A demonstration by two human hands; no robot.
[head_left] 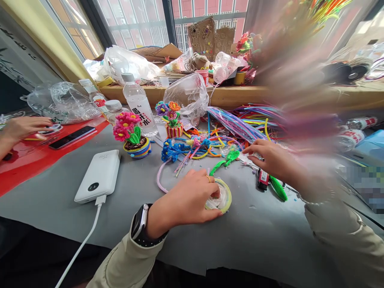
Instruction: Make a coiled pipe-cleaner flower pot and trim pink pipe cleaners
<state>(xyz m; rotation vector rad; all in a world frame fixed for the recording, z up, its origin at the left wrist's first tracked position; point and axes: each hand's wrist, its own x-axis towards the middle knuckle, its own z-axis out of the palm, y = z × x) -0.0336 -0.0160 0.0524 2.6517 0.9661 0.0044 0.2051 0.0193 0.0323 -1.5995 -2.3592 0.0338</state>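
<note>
My left hand, wearing a ring and a watch, is closed over a round pale-yellow-rimmed pot. Its thumb presses the near rim and a fingertip dips into white stuffing. Further right, my right hand reaches over the table with fingers stretched and apart. Those fingertips are near a green fuzzy leaf piece; whether they touch anything is unclear. Below that hand lie a red-and-black lighter and another green fuzzy leaf. Blue pipe-cleaner flowers lie beyond the pot.
Two pots of pipe-cleaner flowers stand near a water bottle. A white power bank is at left. Pipe-cleaner bundles lie at the back. Another person's hand is over red sheeting. A large blur crosses upper right.
</note>
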